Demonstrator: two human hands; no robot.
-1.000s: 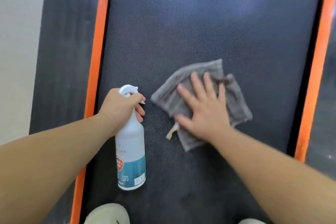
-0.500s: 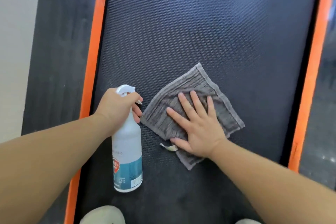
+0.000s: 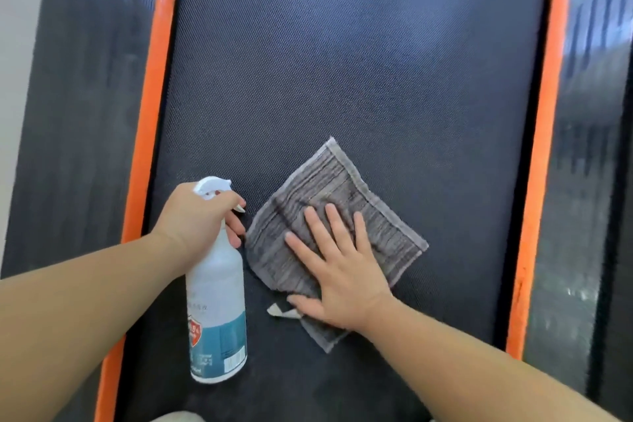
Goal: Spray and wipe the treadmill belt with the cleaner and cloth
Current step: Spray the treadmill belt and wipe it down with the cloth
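On the near half of the belt, your two hands work side by side. Your right hand lies flat on the grey cloth, fingers straight and spread, palm down. That wide contact looks meant to press the cloth firmly against the textured surface for wiping. The cloth lies spread near the middle of the belt, one corner pointing far. A small pale tag sticks out at its near left edge, by your thumb.

Just left of the cloth, your left hand curls round the neck of the bottle, under its white trigger head. The bottle stands upright, its base apparently on the belt, close to the left orange rail. It is likely held ready there for another spray. Whether the far belt is wet cannot be told.
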